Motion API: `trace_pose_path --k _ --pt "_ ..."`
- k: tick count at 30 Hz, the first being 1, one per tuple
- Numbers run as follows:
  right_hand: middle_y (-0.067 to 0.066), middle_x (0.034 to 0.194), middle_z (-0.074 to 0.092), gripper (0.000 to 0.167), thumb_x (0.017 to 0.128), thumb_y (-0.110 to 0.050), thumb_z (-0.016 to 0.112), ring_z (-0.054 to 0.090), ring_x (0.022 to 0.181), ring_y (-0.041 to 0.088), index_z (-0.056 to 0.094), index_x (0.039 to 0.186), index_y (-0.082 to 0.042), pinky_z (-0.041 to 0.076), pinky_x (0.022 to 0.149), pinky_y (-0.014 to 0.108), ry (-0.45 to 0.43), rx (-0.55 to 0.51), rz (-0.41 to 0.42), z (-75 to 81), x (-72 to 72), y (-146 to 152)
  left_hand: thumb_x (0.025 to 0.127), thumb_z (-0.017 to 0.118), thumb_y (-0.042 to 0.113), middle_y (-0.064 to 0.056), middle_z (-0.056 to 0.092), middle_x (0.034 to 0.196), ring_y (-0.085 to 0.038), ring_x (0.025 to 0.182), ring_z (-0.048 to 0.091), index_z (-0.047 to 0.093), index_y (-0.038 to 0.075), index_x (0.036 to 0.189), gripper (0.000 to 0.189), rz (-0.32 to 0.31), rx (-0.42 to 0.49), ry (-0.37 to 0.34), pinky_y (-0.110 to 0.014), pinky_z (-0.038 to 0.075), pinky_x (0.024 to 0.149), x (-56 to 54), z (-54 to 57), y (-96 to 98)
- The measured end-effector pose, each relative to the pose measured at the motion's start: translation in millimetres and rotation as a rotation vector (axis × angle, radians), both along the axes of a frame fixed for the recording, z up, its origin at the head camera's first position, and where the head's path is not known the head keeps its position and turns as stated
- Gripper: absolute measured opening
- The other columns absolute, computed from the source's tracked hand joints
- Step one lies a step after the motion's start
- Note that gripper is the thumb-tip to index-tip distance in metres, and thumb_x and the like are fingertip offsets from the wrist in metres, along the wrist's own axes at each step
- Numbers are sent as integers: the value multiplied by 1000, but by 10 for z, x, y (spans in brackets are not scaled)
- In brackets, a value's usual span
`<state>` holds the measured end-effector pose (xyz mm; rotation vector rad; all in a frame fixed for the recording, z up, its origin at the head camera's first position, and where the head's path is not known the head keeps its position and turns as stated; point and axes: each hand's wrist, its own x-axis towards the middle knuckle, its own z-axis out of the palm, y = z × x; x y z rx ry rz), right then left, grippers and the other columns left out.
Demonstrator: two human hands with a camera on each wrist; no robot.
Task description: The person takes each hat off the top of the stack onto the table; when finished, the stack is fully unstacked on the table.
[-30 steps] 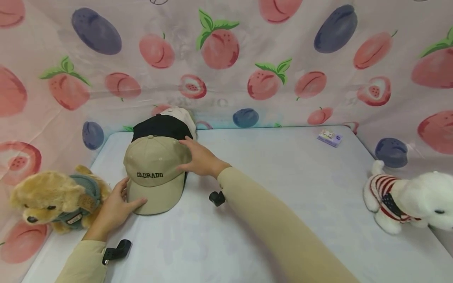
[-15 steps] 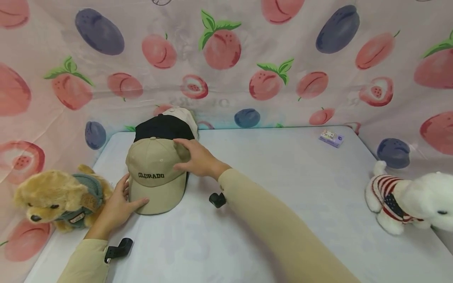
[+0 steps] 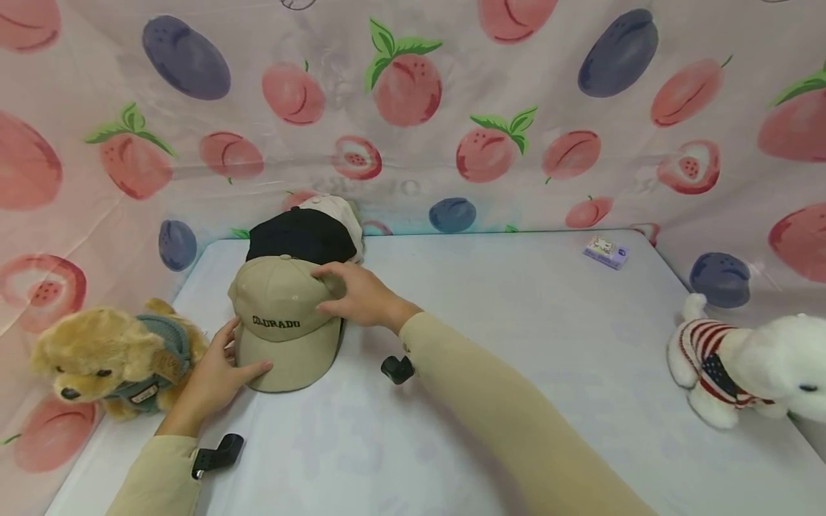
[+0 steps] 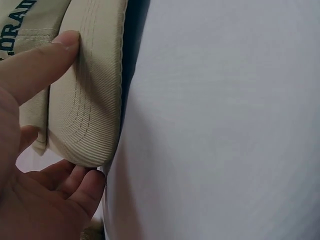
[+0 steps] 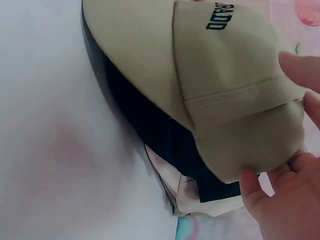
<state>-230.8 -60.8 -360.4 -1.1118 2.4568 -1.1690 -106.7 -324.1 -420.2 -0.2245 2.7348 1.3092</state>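
Observation:
A tan cap (image 3: 284, 358) embroidered COLORADO lies at the front of a row of overlapping caps on the left side of the white table. Behind it show a black cap (image 3: 297, 233) and, at the back, a whitish cap (image 3: 342, 215). My left hand (image 3: 216, 376) holds the tan brim's left side, its thumb (image 4: 55, 57) on top and fingers by the lower edge. With curled fingers, my right hand (image 3: 364, 295) grips the right side of the crown. In the right wrist view, the dark brim (image 5: 145, 120) shows under the tan one.
A golden plush dog (image 3: 103, 351) in a blue-grey outfit sits left of my left forearm. At the far right is a white plush animal (image 3: 774, 351) in a striped top. A small purple box (image 3: 605, 252) lies near the back right edge, before the fruit-print curtain (image 3: 400, 165).
The tan cap's crown has come slightly toward me, so more of the black cap shows. My right hand has shifted a little left and down with it. The left hand keeps its hold.

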Motion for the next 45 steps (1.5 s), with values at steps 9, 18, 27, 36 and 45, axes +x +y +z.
trace_pose_path --k 9,18,27,36,45 --pt "3 136 57 38 95 -10 68 48 129 15 62 132 -11 36 106 24 -36 -78 -44 60 68 56 87 81 34 -39 17 153 -57 131 34 2 -1 158 112 4 -38 -6 -66 37 100 44 37 19" --pt "2 130 60 35 95 -9 68 53 122 14 65 130 -9 41 99 20 -15 -152 -42 205 129 258 85 82 36 -39 28 146 -55 124 42 10 -2 158 109 -32 -100 62 -66 42 93 124 163 99" --pt "4 129 62 37 94 -8 69 56 115 15 65 131 -6 45 94 24 42 -227 -90 270 164 561 84 83 28 -34 38 139 -50 120 47 19 -3 157 102 -84 -73 120 -61 45 94 134 340 313" --pt "4 128 62 36 94 -10 70 57 107 15 66 129 -6 49 87 30 44 -297 -123 359 214 843 85 83 19 -27 46 131 -38 109 54 24 -3 155 95 -127 -38 157 -46 49 86 88 411 513" --pt "6 123 67 32 92 -6 69 59 88 20 70 124 -4 49 69 30 -14 -336 -141 428 236 1117 83 85 17 -26 46 133 -35 108 54 25 0 156 96 -154 5 165 -38 50 81 24 379 724"
